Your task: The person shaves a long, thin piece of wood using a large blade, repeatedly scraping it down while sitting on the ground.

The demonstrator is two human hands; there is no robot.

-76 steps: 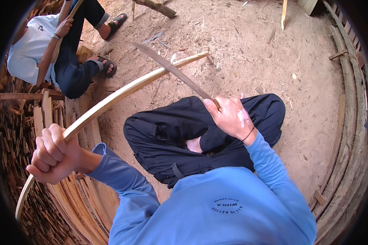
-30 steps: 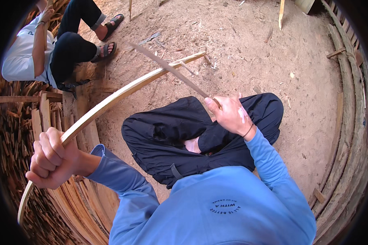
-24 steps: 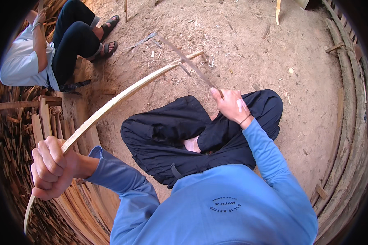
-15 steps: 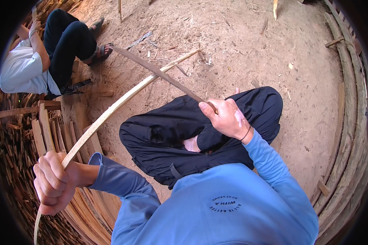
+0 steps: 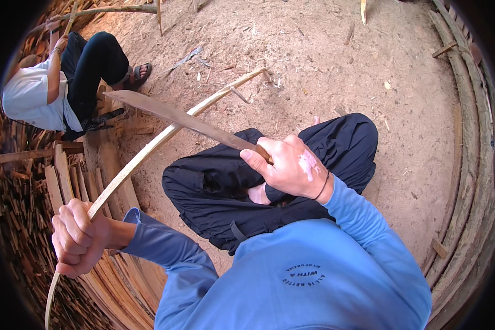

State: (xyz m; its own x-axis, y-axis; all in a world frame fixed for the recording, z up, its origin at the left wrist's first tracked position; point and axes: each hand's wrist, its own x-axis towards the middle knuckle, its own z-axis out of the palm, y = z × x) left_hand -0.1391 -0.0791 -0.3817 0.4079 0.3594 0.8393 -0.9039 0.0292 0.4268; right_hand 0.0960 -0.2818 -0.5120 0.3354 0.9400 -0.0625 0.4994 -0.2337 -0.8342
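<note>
My left hand is wrapped round a long pale wooden strip, whose lower end sticks out below the fist. From there the strip slants up and away to the right, over the dirt ground. A thin curled piece hangs from it near its far end. In my right hand is a machete, gripped by its handle with the thumb along it. Its long brown blade points up and to the left and crosses over the strip; whether the two touch, I cannot tell. My legs in dark trousers are folded beneath.
Another person sits at the upper left, holding a stick. Wooden boards and piled split wood lie at my left. Long timbers line the right side. Shavings are scattered on the dirt floor.
The machete has moved left and down along the strip toward my left hand, its blade now turned broader to view. My left hand has shifted slightly. The other person's arms have moved.
</note>
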